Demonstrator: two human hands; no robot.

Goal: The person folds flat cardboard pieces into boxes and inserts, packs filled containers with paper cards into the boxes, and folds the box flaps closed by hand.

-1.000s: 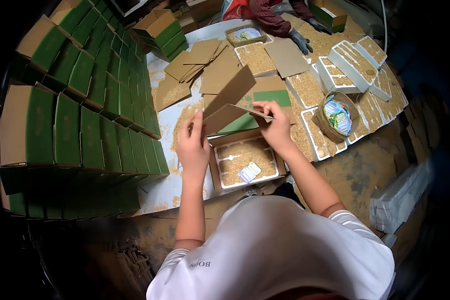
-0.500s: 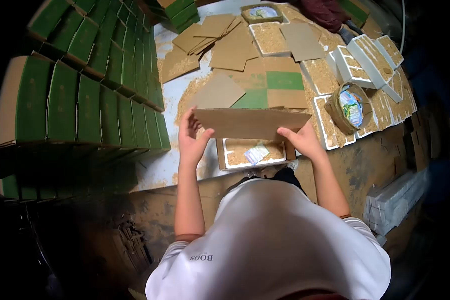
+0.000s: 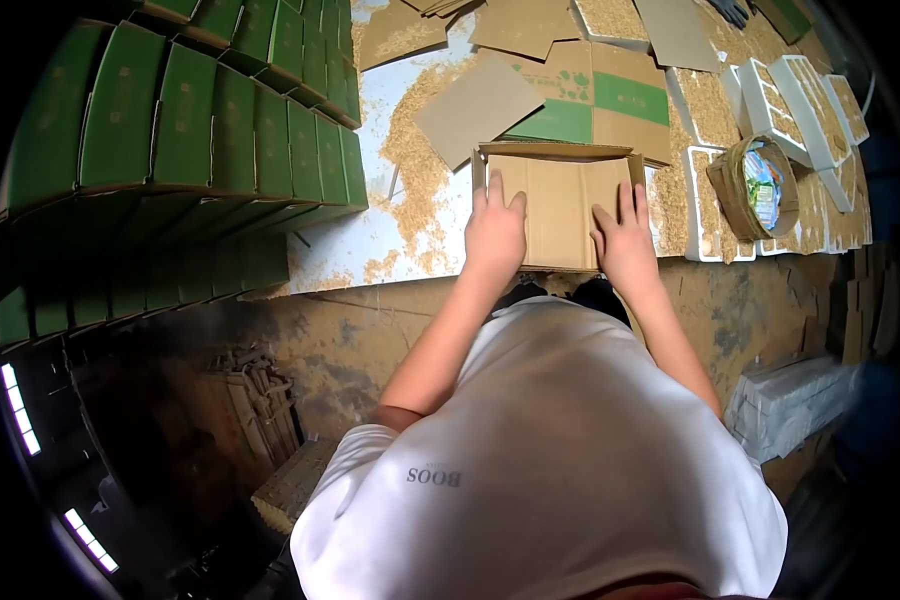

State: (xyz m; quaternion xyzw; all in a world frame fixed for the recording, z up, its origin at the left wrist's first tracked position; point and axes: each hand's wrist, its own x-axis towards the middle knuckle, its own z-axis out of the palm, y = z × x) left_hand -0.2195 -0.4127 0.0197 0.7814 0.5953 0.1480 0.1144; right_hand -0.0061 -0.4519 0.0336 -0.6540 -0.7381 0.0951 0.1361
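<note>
A cardboard box [image 3: 560, 152] stands at the near edge of the table, its rim showing at the back and sides. Inside it lies a brown cardboard sheet [image 3: 558, 205], which hides whatever is under it. My left hand [image 3: 497, 228] rests on the left part of the sheet, fingers stretched towards the box's left wall. On the right part lies my right hand [image 3: 626, 238], its fingers also extended and apart, close to the right wall. Neither hand is closed round anything.
Green boxes [image 3: 185, 120] are stacked in rows at the left. Beyond the box lie loose cardboard sheets [image 3: 480, 110] and a flat green-and-brown carton [image 3: 595, 95]. To the right, a basket of packets [image 3: 755, 190] stands on white trays [image 3: 705, 205] filled with sawdust-like material.
The cardboard sheet, earlier held up over the box, now lies in it, covering the white tray and packet. Both hands have gone from gripping its ends to lying on it. My view has shifted.
</note>
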